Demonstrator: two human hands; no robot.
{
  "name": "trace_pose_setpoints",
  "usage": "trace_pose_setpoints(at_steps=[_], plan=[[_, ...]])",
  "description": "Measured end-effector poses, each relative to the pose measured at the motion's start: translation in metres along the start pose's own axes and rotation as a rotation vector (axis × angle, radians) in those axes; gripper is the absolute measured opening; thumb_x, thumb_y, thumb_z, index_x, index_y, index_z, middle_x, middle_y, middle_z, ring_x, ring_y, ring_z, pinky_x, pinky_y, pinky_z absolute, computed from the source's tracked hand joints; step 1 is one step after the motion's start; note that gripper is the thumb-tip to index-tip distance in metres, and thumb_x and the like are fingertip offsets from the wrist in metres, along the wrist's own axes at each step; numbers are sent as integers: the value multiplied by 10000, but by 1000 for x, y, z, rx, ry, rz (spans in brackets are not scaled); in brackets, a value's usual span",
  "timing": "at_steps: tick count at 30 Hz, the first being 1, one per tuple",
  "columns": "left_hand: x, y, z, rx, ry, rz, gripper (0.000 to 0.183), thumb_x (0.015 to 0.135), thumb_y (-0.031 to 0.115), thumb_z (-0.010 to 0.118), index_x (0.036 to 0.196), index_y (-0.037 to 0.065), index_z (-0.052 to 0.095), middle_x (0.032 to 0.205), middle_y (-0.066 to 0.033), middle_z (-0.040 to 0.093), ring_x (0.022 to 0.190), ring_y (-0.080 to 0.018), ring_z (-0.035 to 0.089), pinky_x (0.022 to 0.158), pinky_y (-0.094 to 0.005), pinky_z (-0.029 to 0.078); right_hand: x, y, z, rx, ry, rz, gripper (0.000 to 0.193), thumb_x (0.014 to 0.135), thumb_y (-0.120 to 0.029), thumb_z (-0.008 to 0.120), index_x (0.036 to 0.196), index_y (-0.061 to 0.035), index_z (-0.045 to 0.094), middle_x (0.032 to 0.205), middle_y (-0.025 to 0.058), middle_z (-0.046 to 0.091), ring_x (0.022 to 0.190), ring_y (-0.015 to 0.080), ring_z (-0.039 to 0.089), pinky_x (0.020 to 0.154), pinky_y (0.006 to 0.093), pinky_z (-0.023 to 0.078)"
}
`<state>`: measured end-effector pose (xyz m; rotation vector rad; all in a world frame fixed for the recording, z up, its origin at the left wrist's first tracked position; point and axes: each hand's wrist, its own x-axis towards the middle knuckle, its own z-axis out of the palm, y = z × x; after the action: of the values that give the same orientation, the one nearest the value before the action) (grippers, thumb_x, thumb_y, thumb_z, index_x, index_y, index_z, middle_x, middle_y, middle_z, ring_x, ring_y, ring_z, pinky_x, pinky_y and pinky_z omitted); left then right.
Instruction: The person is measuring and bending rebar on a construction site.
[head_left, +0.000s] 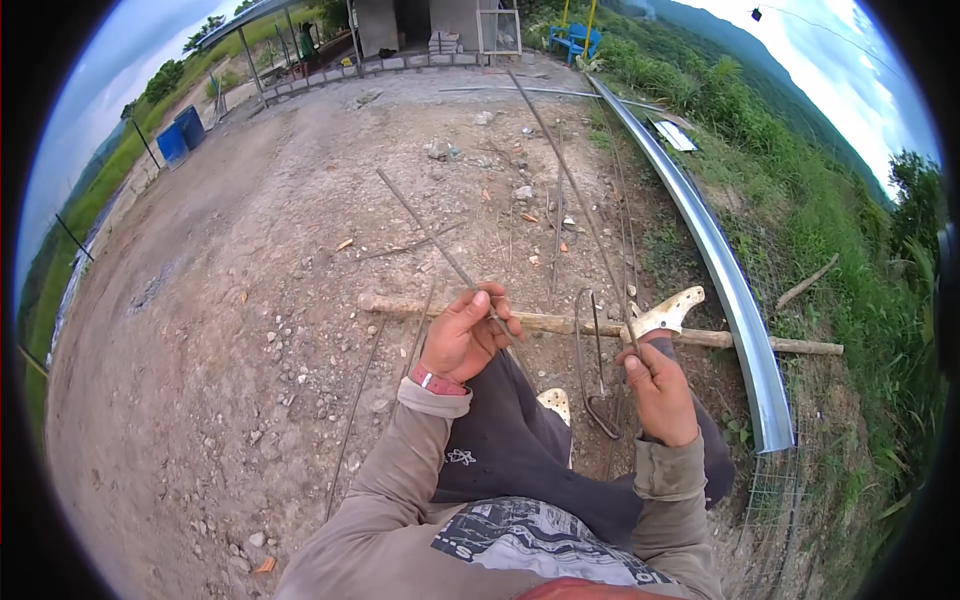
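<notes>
My left hand [466, 335] is closed around a thin steel rod [425, 230], which slants up and away to the left. In my right hand [662, 392], the fingers pinch the near end of a longer steel rod [565, 170] that reaches far ahead. Beneath both hands a wooden pole [560, 322] lies crosswise on the ground. Between my legs, what looks like a hacksaw [602, 405] with a thin frame rests against the pole. My foot in a cream clog [668, 314] is beside the pole, near my right hand.
A long silvery metal channel [715, 245] runs along the right, beside wire mesh [775, 500] and tall grass. More thin rods [355, 425] lie on the stony dirt. Far off stand blue barrels [180, 138], a blue chair [574, 42] and a building with a block edging.
</notes>
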<state>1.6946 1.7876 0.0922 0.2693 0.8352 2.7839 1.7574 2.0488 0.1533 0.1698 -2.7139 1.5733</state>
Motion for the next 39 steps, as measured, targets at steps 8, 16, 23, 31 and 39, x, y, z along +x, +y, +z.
trace_pose_setpoints(at_steps=[8, 16, 23, 31, 39], plan=[[-4, -36, -1, 252, -16, -234, 212, 927, 144, 507, 1034, -37, 541, 972, -99, 578, 902, -252, 625, 735, -380, 567, -13, 29, 30, -249, -123, -166, 188, 886, -145, 527, 978, 5, 593, 818, 183, 560, 766, 372, 544, 661, 410, 427], [-4, -61, 1, 260, -6, -249, 247, 922, 156, 524, 1082, -32, 529, 1016, -99, 569, 902, -231, 622, 749, -374, 563, -24, 44, 22, -209, -209, -87, 236, 875, -138, 542, 1059, 3, 582, 852, 192, 559, 809, 380, 550, 693, 414, 433], [-13, -69, 1, 240, -55, -263, 246, 920, 166, 532, 1075, -25, 532, 1036, -98, 563, 902, -228, 621, 777, -370, 552, -36, 52, 16, -194, -238, -40, 220, 875, -92, 552, 1072, -8, 600, 916, 165, 601, 826, 265, 589, 741, 327, 455], [-25, -84, 7, 254, -9, -311, 210, 914, 135, 540, 1026, -41, 558, 945, -114, 614, 840, -213, 633, 772, -352, 544, -18, 23, 30, -65, -214, -1, 324, 853, -186, 597, 1130, -26, 553, 872, 190, 615, 806, 324, 607, 687, 368, 463], [-40, -89, -5, 520, 121, -286, 225, 894, 183, 589, 901, -42, 583, 812, -96, 623, 777, -174, 620, 720, -284, 510, -12, 31, 64, -131, -212, -52, 259, 864, -173, 566, 1103, -74, 566, 721, 192, 591, 691, 393, 580, 602, 439, 443]])
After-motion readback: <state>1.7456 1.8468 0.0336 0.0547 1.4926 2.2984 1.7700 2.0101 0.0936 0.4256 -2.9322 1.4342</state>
